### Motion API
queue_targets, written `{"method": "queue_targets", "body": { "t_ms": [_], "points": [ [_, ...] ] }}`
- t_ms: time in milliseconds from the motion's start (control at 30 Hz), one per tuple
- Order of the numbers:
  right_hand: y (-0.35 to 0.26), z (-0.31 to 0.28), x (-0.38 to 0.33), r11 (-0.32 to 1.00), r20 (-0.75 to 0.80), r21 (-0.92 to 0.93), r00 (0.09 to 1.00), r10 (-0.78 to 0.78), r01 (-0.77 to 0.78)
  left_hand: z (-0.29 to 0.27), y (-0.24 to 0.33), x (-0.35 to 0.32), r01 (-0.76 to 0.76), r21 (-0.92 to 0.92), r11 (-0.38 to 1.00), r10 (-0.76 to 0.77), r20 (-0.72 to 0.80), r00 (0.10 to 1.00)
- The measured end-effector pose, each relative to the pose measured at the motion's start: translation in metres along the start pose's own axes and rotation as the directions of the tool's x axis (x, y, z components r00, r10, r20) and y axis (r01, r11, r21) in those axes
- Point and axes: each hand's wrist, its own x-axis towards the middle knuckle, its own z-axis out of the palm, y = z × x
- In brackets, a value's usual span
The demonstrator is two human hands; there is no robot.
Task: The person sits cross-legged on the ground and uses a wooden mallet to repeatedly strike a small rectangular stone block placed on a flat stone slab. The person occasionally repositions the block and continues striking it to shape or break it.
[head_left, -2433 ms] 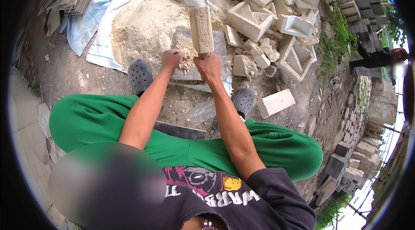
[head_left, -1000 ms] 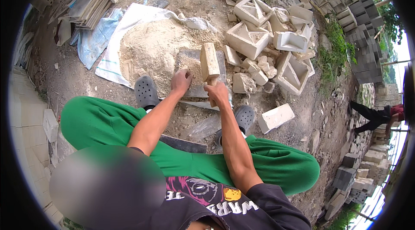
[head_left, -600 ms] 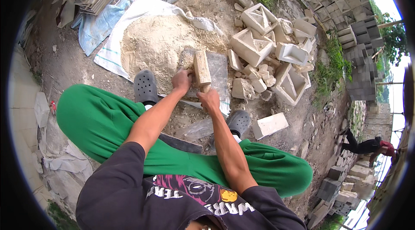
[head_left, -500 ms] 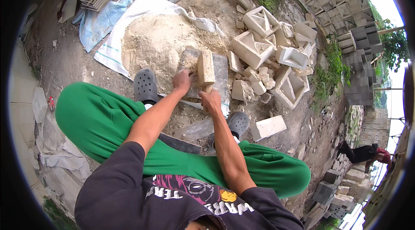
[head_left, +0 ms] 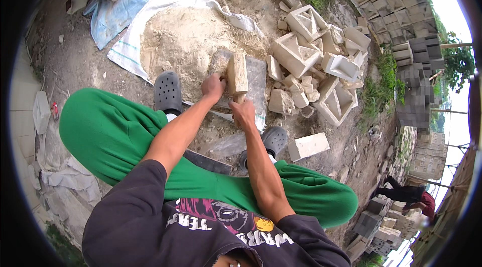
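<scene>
A wooden mallet (head_left: 238, 74) with a thick block-shaped head is in my right hand (head_left: 244, 112), whose fingers wrap round its short handle. Its head is over a flat grey slab (head_left: 258, 82) between my feet. Just left of the head, my left hand (head_left: 214, 87) is closed near the slab's edge; what its fingers hold, if anything, is hidden. Pale crushed powder (head_left: 183, 38) lies heaped beyond my hands on a white woven sheet (head_left: 131, 41).
Broken cream-coloured hollow blocks (head_left: 296, 56) pile up right of the slab. One pale block (head_left: 309, 147) lies beside my right shoe (head_left: 274, 140). A blue sheet (head_left: 113, 18) is at far left. Another person (head_left: 409, 195) bends near stacked blocks at far right.
The mallet and both hands keep nearly the same place over the slab. The view has shifted slightly, and the other person at far right appears lower in the picture.
</scene>
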Motion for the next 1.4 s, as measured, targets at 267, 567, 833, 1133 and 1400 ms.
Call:
{"method": "queue_targets", "body": {
  "t_ms": [267, 567, 833, 1133, 1400],
  "points": [
    [-0.019, -0.002, -0.001, 0.978, -0.149, -0.002, 0.967, -0.209, 0.211, -0.001, -0.010, 0.006, -0.075, 0.024, 0.997, 0.076, -0.014, 0.997],
    [0.008, 0.005, 0.010, 0.998, -0.057, -0.047, 0.998, -0.040, 0.037, -0.015, -0.008, -0.011, -0.123, 0.096, 0.988, 0.117, 0.058, 0.991],
    [0.007, 0.009, 0.012, 0.967, -0.170, 0.008, 0.953, -0.249, 0.254, -0.011, -0.012, -0.004, -0.113, 0.097, 0.989, 0.103, 0.103, 0.989],
    [0.012, 0.009, 0.015, 0.984, -0.132, -0.100, 0.978, -0.161, 0.149, -0.015, -0.037, 0.031, -0.378, 0.012, 0.926, 0.376, -0.118, 0.919],
    [0.000, 0.005, 0.009, 0.973, -0.113, -0.071, 0.967, -0.229, 0.222, -0.018, -0.028, 0.021, -0.238, -0.094, 0.967, 0.224, -0.137, 0.965]
  ]
}}
